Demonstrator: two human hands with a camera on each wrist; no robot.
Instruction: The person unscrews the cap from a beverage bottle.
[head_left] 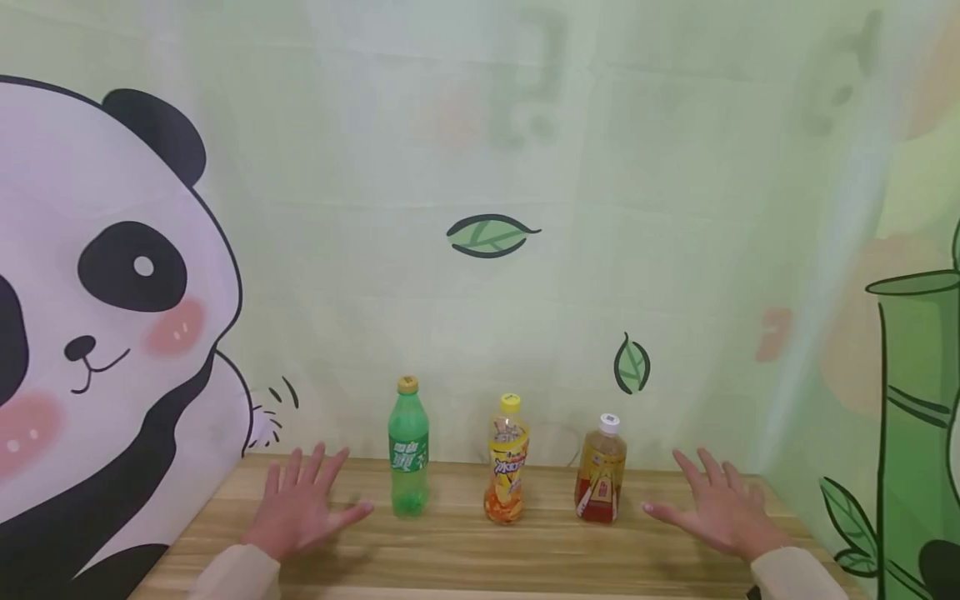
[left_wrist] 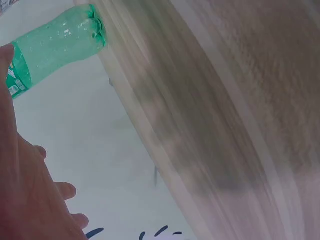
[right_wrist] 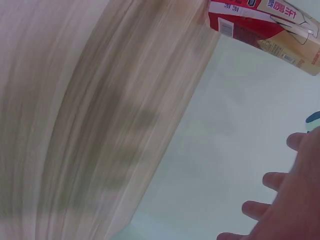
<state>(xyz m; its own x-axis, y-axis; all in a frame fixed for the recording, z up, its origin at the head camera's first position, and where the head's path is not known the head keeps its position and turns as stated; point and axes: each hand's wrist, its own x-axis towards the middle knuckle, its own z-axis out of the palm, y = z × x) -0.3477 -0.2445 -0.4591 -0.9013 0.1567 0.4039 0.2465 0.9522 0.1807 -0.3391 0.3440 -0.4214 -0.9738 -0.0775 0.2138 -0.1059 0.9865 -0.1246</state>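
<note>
Green bottle (head_left: 408, 492), orange bottle (head_left: 507, 492) and brown bottle (head_left: 601, 479) stand upright in a row on the table (head_left: 525, 567), well apart from one another, between its left and right edges. Their caps are gold, yellow and white in that order, and each bottle wears a printed label. Both hands hold nothing, fingers spread wide. On the side of the table's left edge, the left hand (head_left: 296, 504) has its thumb pointing at the green bottle, near it. Toward the table's right edge, the right hand (head_left: 720, 508) points its thumb at the brown bottle. Beyond the back edge hangs a pale green backdrop (head_left: 360, 275) with a panda drawing (head_left: 135, 267) and leaves (head_left: 489, 236).
</note>
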